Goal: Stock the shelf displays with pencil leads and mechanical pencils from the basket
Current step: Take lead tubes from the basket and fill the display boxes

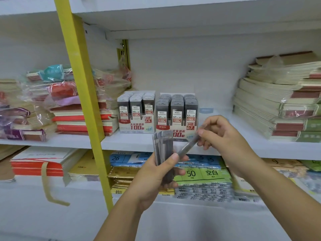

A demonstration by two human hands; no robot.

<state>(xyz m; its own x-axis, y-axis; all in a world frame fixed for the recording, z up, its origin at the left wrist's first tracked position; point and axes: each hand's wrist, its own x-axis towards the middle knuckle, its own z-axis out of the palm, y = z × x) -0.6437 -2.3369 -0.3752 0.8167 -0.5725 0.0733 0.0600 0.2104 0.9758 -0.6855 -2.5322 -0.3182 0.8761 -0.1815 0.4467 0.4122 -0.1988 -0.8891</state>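
lead stack (163,146): grey cases, upright, between my left fingers (174,157)
single case (188,145): grey, tilted, pinched at my right fingertips (201,132)
0.5 box (137,126), 0.7 box (176,119): stocked, I see both beyond fingertips

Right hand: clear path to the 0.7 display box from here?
Probably yes. The right hand, pinching one lead case, sits just in front of the 0.7 display box with nothing between. Its rows look full, though, so a slot is doubtful.

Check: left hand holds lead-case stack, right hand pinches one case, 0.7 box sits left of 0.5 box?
Wrong side: head view shows the 0.7 box right of the 0.5 box. The left hand holding the stack, right hand pinching one case: correct.
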